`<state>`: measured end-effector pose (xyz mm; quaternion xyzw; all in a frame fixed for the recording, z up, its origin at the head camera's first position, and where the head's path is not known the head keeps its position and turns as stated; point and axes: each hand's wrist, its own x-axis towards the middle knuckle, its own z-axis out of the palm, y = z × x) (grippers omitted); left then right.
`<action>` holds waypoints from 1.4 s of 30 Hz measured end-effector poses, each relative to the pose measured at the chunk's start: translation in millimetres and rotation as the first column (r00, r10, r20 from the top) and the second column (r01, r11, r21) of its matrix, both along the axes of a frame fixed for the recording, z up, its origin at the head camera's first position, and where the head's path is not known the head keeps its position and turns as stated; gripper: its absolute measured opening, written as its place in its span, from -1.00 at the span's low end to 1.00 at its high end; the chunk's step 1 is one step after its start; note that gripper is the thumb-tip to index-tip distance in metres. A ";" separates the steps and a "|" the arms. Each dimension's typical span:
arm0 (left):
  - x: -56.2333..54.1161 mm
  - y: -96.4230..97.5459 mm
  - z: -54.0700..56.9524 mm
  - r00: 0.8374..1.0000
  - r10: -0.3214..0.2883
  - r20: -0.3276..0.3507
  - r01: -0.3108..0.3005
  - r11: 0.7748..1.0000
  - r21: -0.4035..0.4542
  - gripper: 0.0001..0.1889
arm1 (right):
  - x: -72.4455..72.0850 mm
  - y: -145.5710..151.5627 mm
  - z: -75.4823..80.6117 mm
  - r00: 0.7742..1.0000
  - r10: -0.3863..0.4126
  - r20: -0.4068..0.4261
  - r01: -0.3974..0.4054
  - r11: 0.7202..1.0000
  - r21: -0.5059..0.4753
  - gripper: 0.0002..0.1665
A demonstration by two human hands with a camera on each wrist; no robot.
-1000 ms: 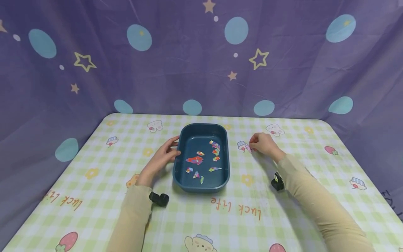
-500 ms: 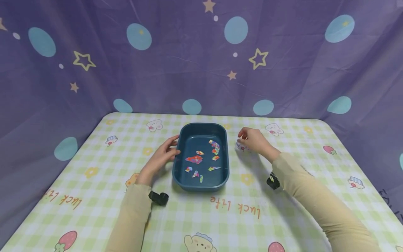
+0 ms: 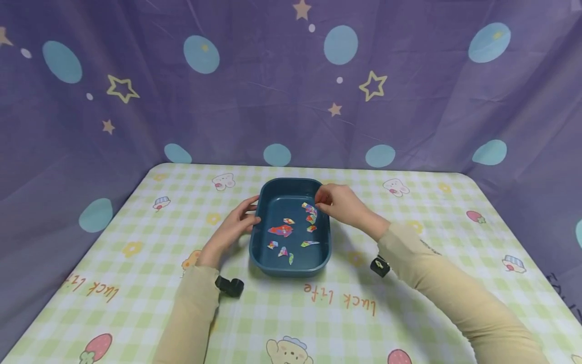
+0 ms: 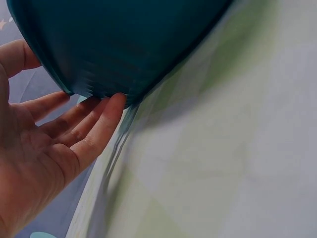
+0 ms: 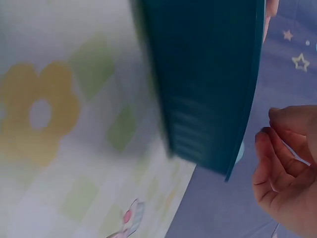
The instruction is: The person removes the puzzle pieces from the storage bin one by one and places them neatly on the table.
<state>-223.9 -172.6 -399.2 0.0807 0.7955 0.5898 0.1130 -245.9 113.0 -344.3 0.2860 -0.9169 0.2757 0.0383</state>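
A dark teal rectangular tub stands on the table, with several small, flat, brightly patterned pieces on its bottom. The largest is a red-orange piece on the left; a multicoloured piece lies toward the back right. My left hand grips the tub's left side, thumb up at the rim and fingers against the outer wall in the left wrist view. Bent fingers of my right hand hang over the tub's right rim, near that back-right piece. In the right wrist view, thumb and fingertips are close together and nothing shows between them.
A green-checked tablecloth with printed cupcakes, flowers and strawberries covers the table. Behind it hangs a purple curtain with stars and blue ovals. Near the cupcake print, a small pink patch shows in the right wrist view.
My right hand has left the cupcake print on the tablecloth and moved left to the tub's right rim. The left hand, the tub and the pieces inside have stayed put.
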 end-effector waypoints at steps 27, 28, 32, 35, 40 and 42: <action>-2.9 -2.4 -4.4 1.000 0.001 -0.007 -0.001 1.000 0.026 -0.35 | 17.4 -57.0 -14.1 0.965 0.154 0.211 -0.247 0.798 0.550 -0.69; -2.7 -2.4 -4.4 1.000 0.001 -0.007 -0.001 1.000 0.025 -0.35 | 17.7 -57.2 -15.3 0.965 0.148 0.217 -0.247 0.791 0.559 -0.69; -1.8 -2.1 -4.4 1.000 0.002 -0.004 -0.002 1.000 0.024 -0.36 | 17.9 -57.4 -20.1 0.965 0.141 0.222 -0.248 0.773 0.584 -0.71; -1.5 -2.1 -4.1 1.000 -0.002 -0.009 0.002 1.000 0.021 -0.37 | 17.7 -58.1 -21.6 0.964 0.144 0.222 -0.250 0.771 0.586 -0.74; -1.5 -2.5 -4.6 1.000 -0.006 -0.019 0.006 1.000 0.022 -0.37 | 17.6 -59.0 -23.0 0.961 0.147 0.234 -0.259 0.774 0.578 -0.79; -1.7 -2.8 -5.3 1.000 -0.007 -0.018 0.008 1.000 0.025 -0.37 | 17.4 -58.9 -23.8 0.961 0.149 0.233 -0.260 0.775 0.576 -0.80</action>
